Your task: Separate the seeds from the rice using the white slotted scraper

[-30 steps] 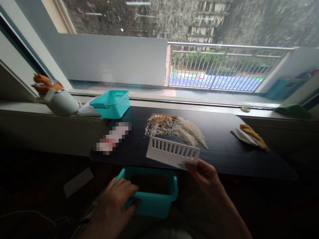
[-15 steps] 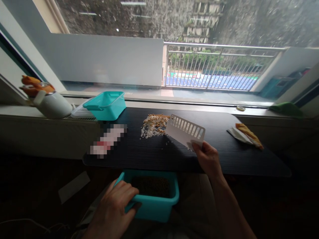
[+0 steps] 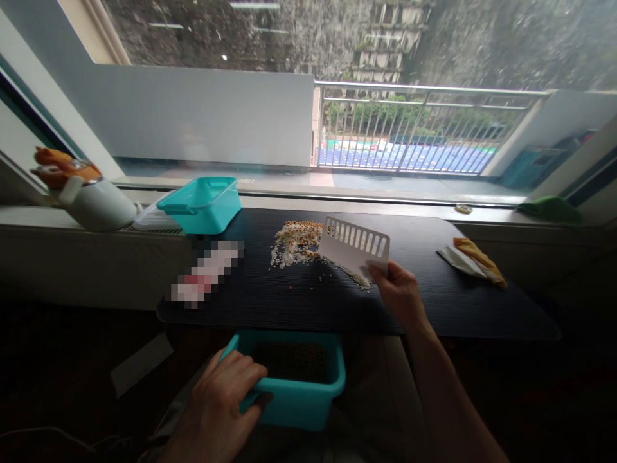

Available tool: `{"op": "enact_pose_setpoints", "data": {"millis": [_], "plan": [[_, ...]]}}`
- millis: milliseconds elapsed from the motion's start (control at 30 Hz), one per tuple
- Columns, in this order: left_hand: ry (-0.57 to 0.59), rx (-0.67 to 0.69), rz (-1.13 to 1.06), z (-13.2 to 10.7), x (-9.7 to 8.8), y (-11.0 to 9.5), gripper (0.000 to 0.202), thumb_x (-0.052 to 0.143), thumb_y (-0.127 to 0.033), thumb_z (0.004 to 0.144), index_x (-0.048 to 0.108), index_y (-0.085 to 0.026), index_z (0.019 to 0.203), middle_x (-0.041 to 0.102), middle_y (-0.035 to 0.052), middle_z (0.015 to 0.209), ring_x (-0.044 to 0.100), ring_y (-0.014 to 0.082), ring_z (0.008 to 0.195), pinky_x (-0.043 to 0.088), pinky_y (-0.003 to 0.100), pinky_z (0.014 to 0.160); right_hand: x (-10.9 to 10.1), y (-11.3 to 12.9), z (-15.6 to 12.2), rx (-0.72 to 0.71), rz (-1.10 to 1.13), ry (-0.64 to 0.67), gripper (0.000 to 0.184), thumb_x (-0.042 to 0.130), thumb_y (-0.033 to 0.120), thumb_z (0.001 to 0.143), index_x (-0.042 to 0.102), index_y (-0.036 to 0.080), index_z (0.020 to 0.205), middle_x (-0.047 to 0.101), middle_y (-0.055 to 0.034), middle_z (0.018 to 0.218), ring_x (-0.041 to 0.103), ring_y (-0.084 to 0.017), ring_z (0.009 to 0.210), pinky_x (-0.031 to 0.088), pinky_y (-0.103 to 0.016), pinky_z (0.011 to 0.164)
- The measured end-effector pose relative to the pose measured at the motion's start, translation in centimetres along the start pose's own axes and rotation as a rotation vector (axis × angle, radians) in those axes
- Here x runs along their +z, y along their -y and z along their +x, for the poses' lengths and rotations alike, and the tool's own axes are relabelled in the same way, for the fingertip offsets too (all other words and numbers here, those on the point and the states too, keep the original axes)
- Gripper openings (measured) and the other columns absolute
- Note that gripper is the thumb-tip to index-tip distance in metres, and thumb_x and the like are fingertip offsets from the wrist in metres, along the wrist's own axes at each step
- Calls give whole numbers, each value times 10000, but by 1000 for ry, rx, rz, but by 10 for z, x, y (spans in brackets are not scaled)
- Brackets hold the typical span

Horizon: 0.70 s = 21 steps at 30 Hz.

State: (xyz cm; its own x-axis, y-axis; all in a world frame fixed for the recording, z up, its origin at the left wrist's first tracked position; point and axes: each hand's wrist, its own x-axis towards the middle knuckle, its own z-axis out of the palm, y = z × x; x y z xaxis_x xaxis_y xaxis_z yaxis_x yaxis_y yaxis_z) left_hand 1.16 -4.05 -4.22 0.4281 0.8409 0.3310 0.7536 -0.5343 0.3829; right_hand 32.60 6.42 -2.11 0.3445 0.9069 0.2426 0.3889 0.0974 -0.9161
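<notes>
My right hand (image 3: 400, 287) is closed on the lower right corner of a white slotted scraper (image 3: 354, 246). The scraper stands tilted on the dark table (image 3: 270, 296), its lower edge by a spread of white grains and tan beans (image 3: 296, 243). A thin line of white grains (image 3: 359, 280) lies under that edge, and a few loose ones are scattered in front. My left hand (image 3: 231, 392) grips the left rim of a turquoise bin (image 3: 301, 402), held below the table's front edge. Dark, grainy contents fill its bottom, too dim to make out.
An open turquoise container (image 3: 207, 209) stands at the table's back left, beside a clear lid (image 3: 154, 215). A blurred-out packet (image 3: 205, 276) lies in front. A yellow-and-white cloth or packet (image 3: 475, 260) rests at right. A grey-white jug (image 3: 99, 202) sits on the left sill.
My right hand has brought the scraper slightly left and tipped it more upright. More white grains show along its lower edge. The left hand and the bin have stayed put.
</notes>
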Motion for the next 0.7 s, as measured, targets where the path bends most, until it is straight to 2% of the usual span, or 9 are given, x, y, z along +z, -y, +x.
{"op": "enact_pose_setpoints", "data": {"millis": [200,400,567,700], "plan": [[7,-17,-3,3,0,1,197,551,-78,709,630,-231,803,661,-31,726,619,196,706,471,385,745,-7,-5,-7,19,129,26,356,671,413,756,728,143,981,750,-69,858,675,-235,793,503,-351,742],[-14,-8,-3,1,-1,0,209,558,-67,695,630,-231,802,663,-38,719,618,195,697,465,385,744,-7,-7,-12,31,77,15,337,682,414,750,736,142,944,744,-54,782,672,-228,736,514,-358,721],[-12,-15,-9,0,-2,0,205,592,-62,697,636,-230,807,670,-36,735,623,198,711,467,380,744,-11,-4,-33,51,200,74,318,718,413,737,748,169,939,762,-47,839,691,-235,792,531,-369,781],[-8,-24,-4,0,0,1,195,630,-76,703,640,-231,820,672,-33,752,626,207,734,462,396,769,-12,-3,-51,88,267,68,331,747,440,719,758,186,931,772,-47,872,703,-245,835,542,-383,830]]}}
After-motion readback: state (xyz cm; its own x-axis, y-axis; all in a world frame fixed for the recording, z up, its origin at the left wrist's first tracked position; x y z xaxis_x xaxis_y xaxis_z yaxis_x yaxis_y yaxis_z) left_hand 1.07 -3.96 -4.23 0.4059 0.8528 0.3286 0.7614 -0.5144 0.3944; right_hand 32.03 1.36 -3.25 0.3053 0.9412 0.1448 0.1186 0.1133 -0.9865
